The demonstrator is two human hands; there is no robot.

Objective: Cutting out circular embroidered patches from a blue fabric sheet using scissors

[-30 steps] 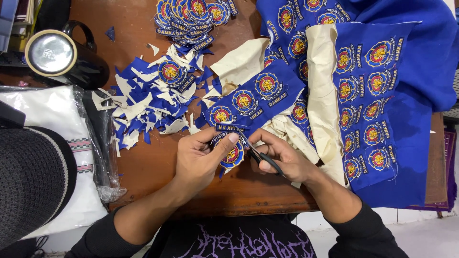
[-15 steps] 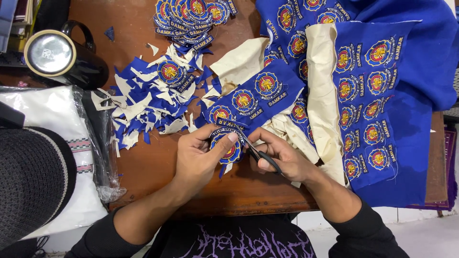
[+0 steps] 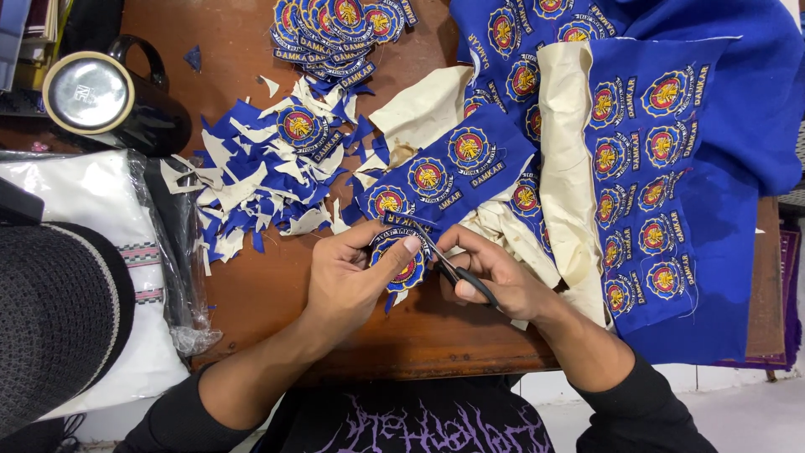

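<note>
A brown wooden surface (image 3: 277, 294) carries a heap of blue and cream fabric offcuts (image 3: 251, 189), a pile of finished round embroidered badges (image 3: 335, 29), a black mug with a shiny metal lid (image 3: 101, 96), a black woven hat (image 3: 50, 335) and a plastic-wrapped white cloth (image 3: 92, 197).

both hands meet at centre: left hand (image 3: 348, 277) pinching, right hand (image 3: 495, 273) curled closed, forearms angled inward.

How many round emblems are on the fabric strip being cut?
4: one under the left hand thumb, three more running up the strip. Others may be hidden.
</note>
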